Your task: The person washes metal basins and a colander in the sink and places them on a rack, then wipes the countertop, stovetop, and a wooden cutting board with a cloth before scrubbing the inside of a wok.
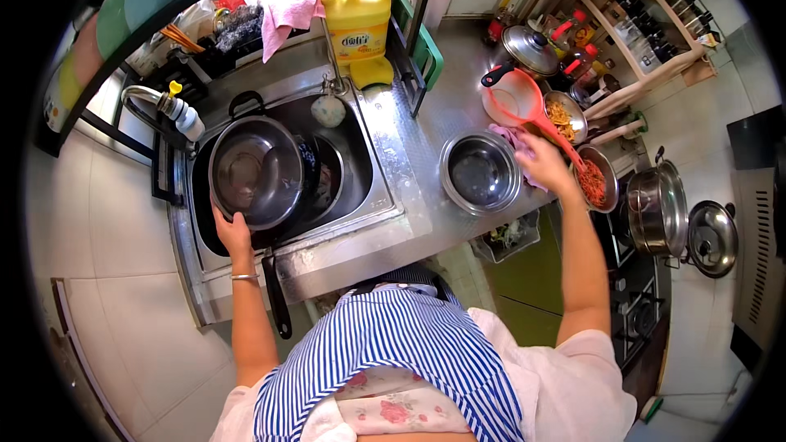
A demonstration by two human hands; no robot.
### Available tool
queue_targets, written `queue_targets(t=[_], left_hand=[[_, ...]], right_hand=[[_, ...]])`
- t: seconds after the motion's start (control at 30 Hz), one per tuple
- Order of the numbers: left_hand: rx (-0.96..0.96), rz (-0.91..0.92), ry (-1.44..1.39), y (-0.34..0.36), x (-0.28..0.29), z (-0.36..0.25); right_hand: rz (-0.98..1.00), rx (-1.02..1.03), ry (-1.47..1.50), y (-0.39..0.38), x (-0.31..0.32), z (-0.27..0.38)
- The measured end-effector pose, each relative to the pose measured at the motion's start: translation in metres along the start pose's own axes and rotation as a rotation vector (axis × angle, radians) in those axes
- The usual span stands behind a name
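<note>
At nine o'clock, over the sink [384, 172], a round metal pan [256, 172], probably stiff, weighty, slippery if wet; left hand [235, 234] holds its rim at seven o'clock, best gripped firmly; at three, right hand [542, 160] touches soft-looking pink cloth [514, 141], grip unclear.

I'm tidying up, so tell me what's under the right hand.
Part of a pink cloth shows; the right hand covers the rest, and whatever lies beneath the cloth is hidden.

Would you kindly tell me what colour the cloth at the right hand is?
The cloth is pinkish purple, best seen in the head view.
</note>
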State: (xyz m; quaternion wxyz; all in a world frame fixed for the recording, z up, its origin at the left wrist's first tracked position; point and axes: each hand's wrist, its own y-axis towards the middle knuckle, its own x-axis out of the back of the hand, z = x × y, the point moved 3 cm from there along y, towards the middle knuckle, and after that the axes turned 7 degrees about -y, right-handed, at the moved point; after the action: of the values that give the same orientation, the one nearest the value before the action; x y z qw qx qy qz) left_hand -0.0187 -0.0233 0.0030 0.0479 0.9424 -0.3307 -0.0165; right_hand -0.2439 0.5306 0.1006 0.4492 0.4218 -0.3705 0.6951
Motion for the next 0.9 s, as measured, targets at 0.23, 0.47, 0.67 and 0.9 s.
queue_targets(t=[0.23, 0.47, 0.67, 0.9], left_hand=[[-0.278, -0.010, 0.267, 0.034, 0.037, -0.011], [-0.301, -0.044, 0.266, 0.046, 0.050, -0.003], [-0.240, -0.074, 0.367, 0.051, 0.068, -0.022], [-0.419, -0.156, 0.563, 0.047, 0.066, -0.036]], right_hand=[[0.056, -0.533, 0.521, -0.040, -0.094, -0.002], [-0.146, -0.543, 0.605, -0.039, -0.095, -0.008], [-0.098, -0.106, 0.743, 0.005, -0.055, 0.104], [-0.245, 0.416, 0.238, 0.089, -0.122, 0.271]])
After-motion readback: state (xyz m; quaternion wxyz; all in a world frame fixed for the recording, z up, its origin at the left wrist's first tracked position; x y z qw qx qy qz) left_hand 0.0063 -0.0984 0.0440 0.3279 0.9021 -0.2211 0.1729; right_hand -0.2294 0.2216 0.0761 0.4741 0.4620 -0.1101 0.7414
